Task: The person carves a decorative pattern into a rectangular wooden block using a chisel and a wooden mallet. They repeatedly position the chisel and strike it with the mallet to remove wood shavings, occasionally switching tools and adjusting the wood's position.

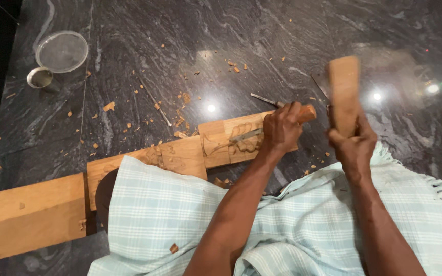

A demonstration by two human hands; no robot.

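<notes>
My left hand (pixel 281 128) is closed around a wooden-handled chisel (pixel 246 135). Its metal blade rests on a carved wooden plank (pixel 180 156) lying on the dark stone floor. My right hand (pixel 353 143) grips a wooden mallet block (pixel 344 92), raised upright and blurred, to the right of the chisel handle. A pale blue checked cloth (pixel 154 214) covers my lap and the plank's near edge.
Another thin metal tool (pixel 264 99) lies on the floor beyond the plank. A second wide board (pixel 26 217) sits at the lower left. A round clear lid (pixel 61 51) and a small metal cup (pixel 40 77) stand at the upper left. Wood chips are scattered about.
</notes>
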